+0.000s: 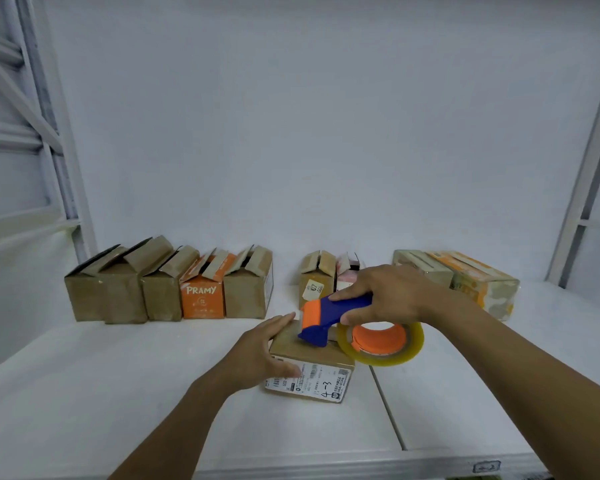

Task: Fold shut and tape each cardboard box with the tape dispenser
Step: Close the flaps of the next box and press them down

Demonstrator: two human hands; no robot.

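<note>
Cardboard box (293,345): left hand (264,353) flat on top (fingers straight), right hand (388,296) grips tape dispenser (326,318) touching it.

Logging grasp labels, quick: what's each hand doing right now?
Left hand: open, pressing on the box.
Right hand: grips the tape dispenser.

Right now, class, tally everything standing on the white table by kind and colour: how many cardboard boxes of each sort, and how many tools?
Plain brown cardboard boxes: 6
Printed or pale cardboard boxes: 4
Blue-and-orange tape dispenser: 1
Total: 11
</note>
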